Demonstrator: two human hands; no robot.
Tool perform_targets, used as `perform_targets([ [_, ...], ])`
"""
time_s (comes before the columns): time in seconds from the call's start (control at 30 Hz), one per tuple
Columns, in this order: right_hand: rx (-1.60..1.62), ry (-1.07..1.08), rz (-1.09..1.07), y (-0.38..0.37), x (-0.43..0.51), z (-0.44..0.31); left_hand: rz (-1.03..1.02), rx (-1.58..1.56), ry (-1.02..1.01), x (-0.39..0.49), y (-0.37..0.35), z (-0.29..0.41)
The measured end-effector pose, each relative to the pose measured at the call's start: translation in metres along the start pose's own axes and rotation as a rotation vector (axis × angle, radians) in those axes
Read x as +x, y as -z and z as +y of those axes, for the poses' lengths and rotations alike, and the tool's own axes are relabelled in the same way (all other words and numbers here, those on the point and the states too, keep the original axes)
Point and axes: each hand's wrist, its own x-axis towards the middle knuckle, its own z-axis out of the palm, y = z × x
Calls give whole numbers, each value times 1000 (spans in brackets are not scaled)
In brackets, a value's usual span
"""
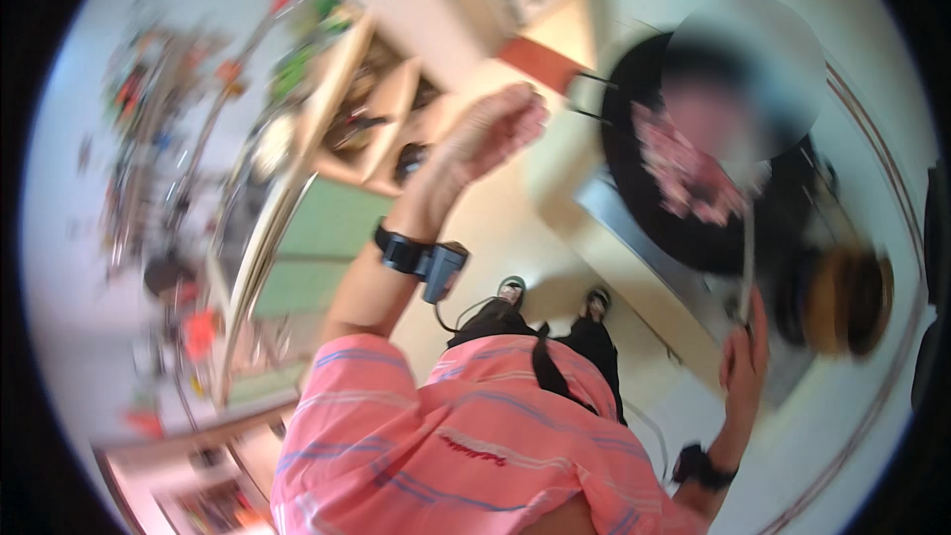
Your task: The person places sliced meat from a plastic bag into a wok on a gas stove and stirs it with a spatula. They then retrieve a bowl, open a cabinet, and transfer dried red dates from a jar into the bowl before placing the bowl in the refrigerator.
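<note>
A dark wok (631, 178) stands on the stove at the upper right, with pale pink pieces of what looks like meat (687, 171) in it. A round blurred patch covers part of it. My right hand (743, 353), low at the right, is closed around the handle of a long light cooking utensil (749, 253); its other end reaches into the wok, its head mostly hidden by the blur. My left hand (501, 126) is raised in the air left of the wok, fingers loosely curled, nothing visible in it. Whether its fingers are fully closed is unclear.
Beside the wok, at the lower right, is a blurred brown round container (847, 301). A red-orange block or box (541, 63) lies beyond the wok's wire handle. To the left stand a cabinet with green doors (327, 219) and open shelves (379, 100) holding utensils. My feet are on the pale floor.
</note>
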Motion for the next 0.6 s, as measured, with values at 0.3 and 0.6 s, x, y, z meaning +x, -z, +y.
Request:
perform_targets([
  [0.3, 418, 59, 165, -93, 23, 0, 858, 319, -1178, -314, 205, 161],
  [0.6, 335, 295, 375, -225, 21, -7, 1714, 1241, -1608, -548, 488, 264],
])
